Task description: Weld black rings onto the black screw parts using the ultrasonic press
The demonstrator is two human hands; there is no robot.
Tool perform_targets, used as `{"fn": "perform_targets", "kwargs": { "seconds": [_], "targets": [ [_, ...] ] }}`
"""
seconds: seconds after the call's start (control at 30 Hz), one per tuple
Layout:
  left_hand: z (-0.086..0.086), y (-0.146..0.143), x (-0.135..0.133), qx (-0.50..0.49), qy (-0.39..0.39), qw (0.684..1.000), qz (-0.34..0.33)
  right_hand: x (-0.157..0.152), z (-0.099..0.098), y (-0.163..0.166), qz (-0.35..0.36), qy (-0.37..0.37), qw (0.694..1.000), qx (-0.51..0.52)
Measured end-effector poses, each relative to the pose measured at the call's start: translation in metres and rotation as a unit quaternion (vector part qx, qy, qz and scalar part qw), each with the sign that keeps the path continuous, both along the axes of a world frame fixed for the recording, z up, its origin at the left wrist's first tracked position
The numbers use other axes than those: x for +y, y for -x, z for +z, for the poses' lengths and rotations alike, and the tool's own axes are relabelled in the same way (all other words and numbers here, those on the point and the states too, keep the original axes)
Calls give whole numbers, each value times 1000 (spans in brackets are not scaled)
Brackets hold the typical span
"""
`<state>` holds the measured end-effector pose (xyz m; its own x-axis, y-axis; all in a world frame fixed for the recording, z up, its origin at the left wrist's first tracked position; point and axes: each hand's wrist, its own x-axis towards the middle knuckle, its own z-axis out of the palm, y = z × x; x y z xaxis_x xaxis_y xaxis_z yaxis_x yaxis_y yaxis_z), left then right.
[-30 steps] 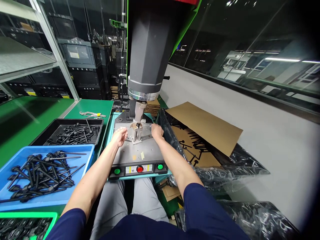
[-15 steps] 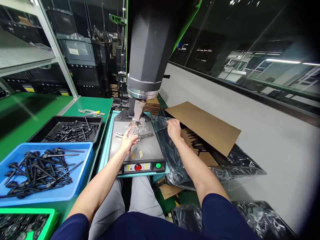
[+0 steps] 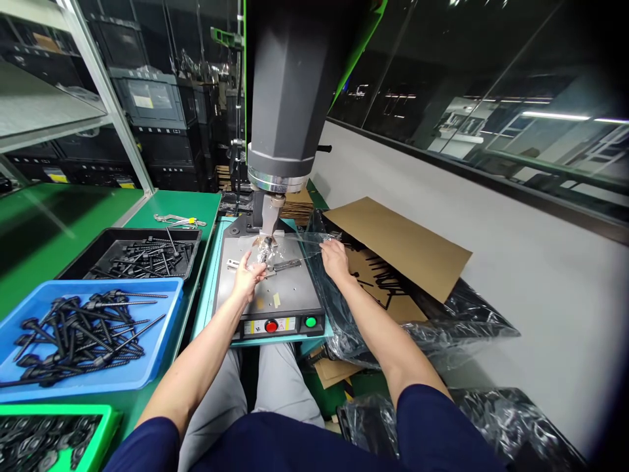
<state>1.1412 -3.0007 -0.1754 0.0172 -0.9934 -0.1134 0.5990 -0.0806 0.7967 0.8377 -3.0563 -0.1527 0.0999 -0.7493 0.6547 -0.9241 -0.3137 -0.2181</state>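
Observation:
A sheet of clear plastic film (image 3: 302, 244) stretches between my two hands over the metal work plate (image 3: 299, 288). My left hand (image 3: 248, 276) is over the plate, fingers closed on the crumpled end of the film; a small dark piece shows within or behind it, too blurred to name. Out to the right, my right hand (image 3: 335, 259) pinches the film's other end beside the open carton. Just above the film hangs the press machine's horn (image 3: 270, 215). Slotted metal bars (image 3: 287, 265) lie on the plate behind my left fingers.
A blue tray (image 3: 164, 328) and a black tray (image 3: 189, 262) of black screw-like parts stand left. Nearer is a green bin (image 3: 101, 419). A cardboard flap (image 3: 398, 242) and black plastic sheeting (image 3: 354, 334) lie right. Red (image 3: 271, 326) and green (image 3: 310, 322) buttons face me.
My right hand has moved slightly left and down with the film. My left hand has shifted a little left, and the film between them looks more spread out.

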Motion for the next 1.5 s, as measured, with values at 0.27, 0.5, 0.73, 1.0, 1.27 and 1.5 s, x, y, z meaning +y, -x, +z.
{"fn": "perform_targets", "kwargs": {
  "seconds": [0.27, 0.5, 0.73, 1.0, 1.27, 1.5],
  "targets": [
    [-1, -5, 5, 0, -18, 1000, 14, 18, -7, 0, 22, -25, 999, 41],
    [1, -9, 14, -10, -34, 999, -9, 52, -5, 1, -12, -6, 999, 36],
    [-11, -19, 31, -43, -83, 995, 22, 131, -13, -19, -25, 41, 998, -42],
    [-96, -67, 108, -407, -14, 884, 231, 187, -120, -15, -77, -66, 986, -135],
    [-145, -89, 125, -541, -37, 829, 134, 172, -180, -7, -111, -194, 950, -220],
    [-151, -92, 122, -546, -34, 826, 140, 174, -185, -13, -131, -200, 937, -256]
  ]
}}
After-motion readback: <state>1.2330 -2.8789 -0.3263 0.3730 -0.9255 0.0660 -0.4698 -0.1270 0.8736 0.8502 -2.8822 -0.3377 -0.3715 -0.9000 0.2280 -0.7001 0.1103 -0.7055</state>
